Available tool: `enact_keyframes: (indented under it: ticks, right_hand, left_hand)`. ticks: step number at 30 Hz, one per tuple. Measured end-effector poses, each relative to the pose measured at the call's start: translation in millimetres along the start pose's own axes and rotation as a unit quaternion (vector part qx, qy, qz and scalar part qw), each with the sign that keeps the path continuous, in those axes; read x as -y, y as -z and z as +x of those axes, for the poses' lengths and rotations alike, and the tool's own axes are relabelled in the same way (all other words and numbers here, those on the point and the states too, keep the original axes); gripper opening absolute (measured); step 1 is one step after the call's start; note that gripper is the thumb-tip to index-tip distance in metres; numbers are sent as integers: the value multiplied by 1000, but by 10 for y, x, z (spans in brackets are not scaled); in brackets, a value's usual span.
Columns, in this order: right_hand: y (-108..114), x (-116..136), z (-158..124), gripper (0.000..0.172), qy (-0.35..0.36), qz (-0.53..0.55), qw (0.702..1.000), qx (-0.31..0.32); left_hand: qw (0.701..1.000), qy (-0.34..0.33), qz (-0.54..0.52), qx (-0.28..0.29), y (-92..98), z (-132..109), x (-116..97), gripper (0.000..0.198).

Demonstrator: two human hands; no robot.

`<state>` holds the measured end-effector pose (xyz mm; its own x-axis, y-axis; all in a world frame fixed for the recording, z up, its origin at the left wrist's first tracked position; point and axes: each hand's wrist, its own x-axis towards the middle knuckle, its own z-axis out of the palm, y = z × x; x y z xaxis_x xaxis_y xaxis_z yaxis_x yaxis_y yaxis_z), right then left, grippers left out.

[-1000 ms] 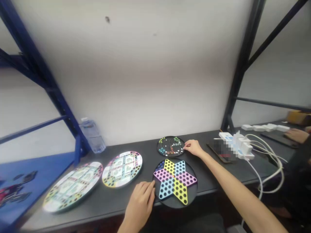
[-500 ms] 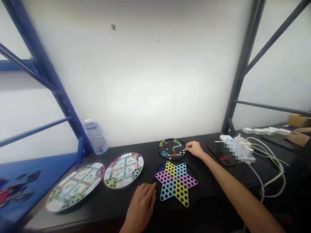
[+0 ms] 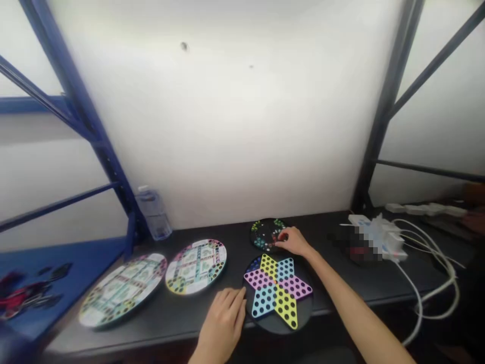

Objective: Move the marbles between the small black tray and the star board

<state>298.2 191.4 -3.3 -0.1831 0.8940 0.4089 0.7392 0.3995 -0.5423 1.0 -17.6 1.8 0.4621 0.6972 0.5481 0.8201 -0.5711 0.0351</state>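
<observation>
My left hand (image 3: 223, 321), grasping nothing, lay beside the Chinese checkers board (image 3: 276, 288); beyond, my right hand (image 3: 295, 241) bent over coloured pieces (image 3: 279, 223) in the round tray (image 3: 265, 232) — whether pinching one, I couldn't tell — where a light touch suited best.

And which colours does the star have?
The star is yellow, light blue and pink, shown in the head view.
</observation>
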Motion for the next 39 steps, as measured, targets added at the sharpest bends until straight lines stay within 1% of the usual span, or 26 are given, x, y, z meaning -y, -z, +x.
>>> enact_keyframes:
  ticks: [2, 7, 11, 13, 15, 16, 17, 18, 20, 21, 22, 23, 24, 25, 26, 27, 28, 30, 31, 32, 33, 35, 37, 39]
  right_hand:
    - [-43, -10, 2, 19, -10, 4, 1000, 2]
    - [-117, -53, -22, 11, -15, 0, 1000, 17]
    - [-127, -61, -18, 4, -17, 12, 1000, 16]
    - [-115, -70, -8, 3, -25, 49, 998, 8]
    - [-80, -82, 4, 8, -60, 143, 988, -13]
    - [-51, -89, 10, 12, -86, 214, 973, -27]
    - [-14, -97, 14, 16, -112, 296, 948, -39]
    - [27, -107, 17, 20, -136, 378, 914, -47]
    - [113, -135, 16, 21, -173, 517, 837, -55]
    - [148, -153, 11, 20, -183, 565, 803, -55]
    - [172, -173, 6, 18, -192, 600, 775, -58]
    - [182, -192, 1, 17, -202, 621, 754, -67]
    - [177, -209, -2, 16, -213, 630, 743, -79]
    - [159, -221, -2, 17, -224, 625, 742, -92]
    - [130, -226, 2, 19, -235, 606, 753, -105]
    - [96, -223, 12, 23, -242, 571, 776, -118]
    - [61, -212, 28, 27, -242, 518, 810, -127]
    - [3, -170, 77, 32, -209, 369, 897, -126]
    - [-17, -142, 108, 33, -182, 284, 935, -113]
    - [-32, -113, 140, 32, -154, 202, 963, -91]
    - [-43, -85, 173, 31, -132, 131, 981, -63]
    - [-66, -40, 233, 28, -114, 34, 993, -11]
    - [-101, -14, 276, 26, -118, -13, 992, 29]
    - [-142, -5, 300, 27, -133, -27, 989, 63]
  left_hand:
    - [1000, 2, -3, -2, 6, 2, -9, 32]
    - [1000, 0, -3, -22, 17, 15, -24, 32]
    - [1000, 1, -9, -17, 9, 19, -22, 31]
    - [1000, 2, -10, -12, 7, 17, -20, 32]
    - [1000, 1, -6, -14, 10, 17, -20, 32]
    - [1000, -1, -3, -16, 14, 17, -22, 32]
    - [1000, -3, -2, -18, 17, 19, -23, 31]
    - [1000, -6, -2, -20, 20, 22, -24, 31]
    - [1000, -8, -1, -26, 22, 27, -25, 31]
    - [1000, -9, -1, -27, 19, 29, -24, 31]
    - [1000, -10, 0, -28, 14, 29, -21, 31]
    - [1000, -10, 1, -28, 8, 28, -18, 31]
    - [1000, -10, 3, -29, 1, 26, -15, 31]
    - [1000, -11, 5, -28, -4, 23, -11, 32]
    - [1000, -11, 5, -27, -9, 20, -8, 32]
    - [1000, -11, 5, -23, -11, 17, -6, 32]
    - [1000, -10, 5, -19, -13, 14, -4, 32]
    - [1000, -7, 4, -12, -13, 11, -3, 32]
    - [1000, -6, 3, -11, -13, 11, -4, 32]
    - [1000, -5, 5, -11, -13, 10, -5, 32]
    - [1000, -5, 6, -11, -14, 9, -6, 32]
    - [1000, -5, 8, -10, -17, 6, -9, 32]
    - [1000, -4, 7, -7, -19, 3, -13, 32]
    - [1000, -3, 6, -7, -16, 0, -17, 33]
